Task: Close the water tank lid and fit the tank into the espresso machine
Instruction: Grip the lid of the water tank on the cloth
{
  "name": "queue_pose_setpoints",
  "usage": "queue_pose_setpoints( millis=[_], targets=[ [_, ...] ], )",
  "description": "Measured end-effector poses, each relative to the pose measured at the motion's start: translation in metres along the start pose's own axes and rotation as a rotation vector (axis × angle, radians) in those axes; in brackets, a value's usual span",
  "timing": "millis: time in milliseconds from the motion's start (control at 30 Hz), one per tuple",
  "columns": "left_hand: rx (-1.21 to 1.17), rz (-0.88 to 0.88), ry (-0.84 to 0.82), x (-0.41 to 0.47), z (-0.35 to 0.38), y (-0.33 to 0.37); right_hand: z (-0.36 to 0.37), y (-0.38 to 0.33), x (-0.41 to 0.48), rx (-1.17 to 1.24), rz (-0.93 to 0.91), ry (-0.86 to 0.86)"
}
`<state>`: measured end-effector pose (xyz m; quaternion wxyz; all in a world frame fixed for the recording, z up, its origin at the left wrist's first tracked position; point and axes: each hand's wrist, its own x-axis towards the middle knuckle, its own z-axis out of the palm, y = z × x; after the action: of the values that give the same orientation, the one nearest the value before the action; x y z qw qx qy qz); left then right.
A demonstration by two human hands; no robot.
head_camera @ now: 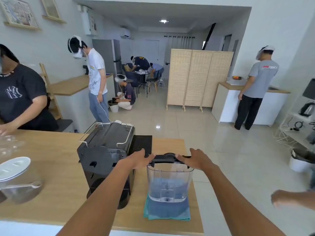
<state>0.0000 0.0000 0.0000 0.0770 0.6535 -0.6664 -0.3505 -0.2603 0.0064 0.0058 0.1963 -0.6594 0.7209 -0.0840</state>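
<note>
The clear plastic water tank (169, 182) stands upright on a folded teal cloth (166, 210) near the right end of the wooden counter (56, 167), just beside the black espresso machine (106, 157) on its left. Its black lid (167, 159) sits across the top rim, seemingly lowered onto the opening, though whether it has fully seated cannot be told from here. The left hand (136, 160) rests at the lid's left end with fingers curled over the edge, and the right hand (196, 160) presses on the lid's right end with fingers spread flat; neither is clamped around the tank body. The tank's long axis runs vertically, opening up and valve foot down on the cloth, its broad face towards the camera. It looks rigid and thin-walled, and it appears to hold little or no water, the blue tint likely coming from the cloth behind it, so it should lift lightly. The smooth walls could be slippery, particularly if wet, so a hold at the two upper side walls, just under the rim, seems safest for carrying it across. Pressing the lid evenly at both ends should close it without twisting the hinge.
</note>
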Motion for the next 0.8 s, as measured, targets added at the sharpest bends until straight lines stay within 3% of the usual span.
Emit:
queue_pose_setpoints(
  millis=[233,533,800],
  targets=[
    [-0.225,0.041,0.053,0.017,0.02,-0.002,-0.005,-0.006,-0.02,0.178,-0.07,-0.049],
    [-0.499,0.049,0.151,0.027,0.025,-0.006,0.012,0.011,-0.001,0.43,-0.044,0.007],
    [-0.546,0.055,0.169,0.029,0.024,-0.008,0.014,0.013,-0.003,0.503,-0.082,0.049]
  ],
)
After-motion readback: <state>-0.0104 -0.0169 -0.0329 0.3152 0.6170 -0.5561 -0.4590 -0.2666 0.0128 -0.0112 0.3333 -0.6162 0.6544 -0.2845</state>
